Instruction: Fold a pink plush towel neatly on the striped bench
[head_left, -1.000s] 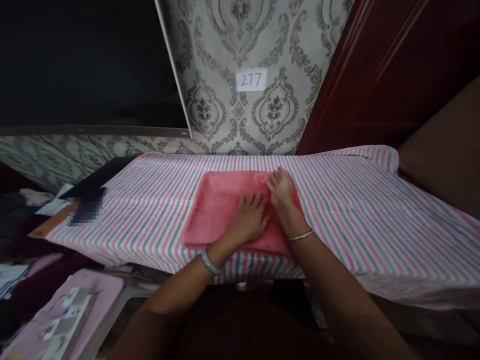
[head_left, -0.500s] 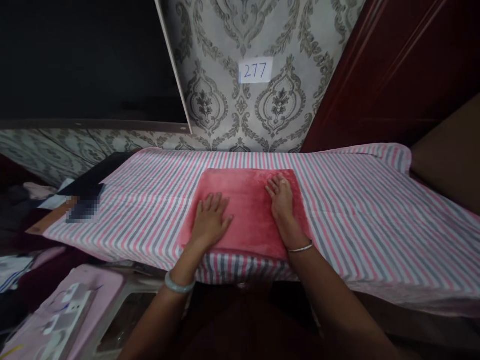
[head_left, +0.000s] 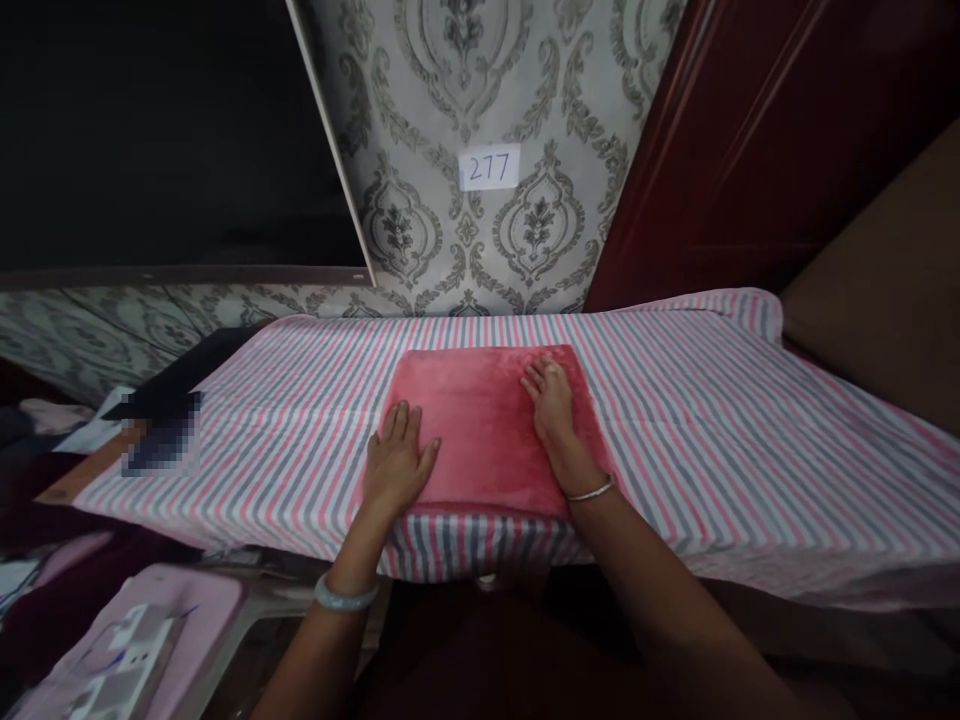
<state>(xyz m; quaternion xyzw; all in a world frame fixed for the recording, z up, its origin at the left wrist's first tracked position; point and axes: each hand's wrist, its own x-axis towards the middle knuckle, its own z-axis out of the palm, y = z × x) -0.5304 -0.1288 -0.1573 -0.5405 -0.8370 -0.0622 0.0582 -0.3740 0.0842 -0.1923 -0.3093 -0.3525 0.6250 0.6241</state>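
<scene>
A folded red plush cloth (head_left: 484,425) lies flat on a table covered with a pink, grey and white striped sheet (head_left: 712,440). My left hand (head_left: 397,462) rests palm down on the cloth's near left edge, fingers stretched out and partly on the sheet. My right hand (head_left: 555,405) lies flat on the cloth's right side, fingers pointing to the far edge. Neither hand holds anything. A pale green bangle is on my left wrist and a thin metal one on my right.
Patterned wallpaper with a paper tag reading 277 (head_left: 489,168) is behind the table. A dark red door (head_left: 750,140) stands at the right, a dark screen (head_left: 150,130) at the left. Below left are a pink item (head_left: 142,640) and assorted clutter.
My left hand has slid leftward across the red cloth, from beside my right hand to the cloth's left edge. My right hand has stayed almost in place.
</scene>
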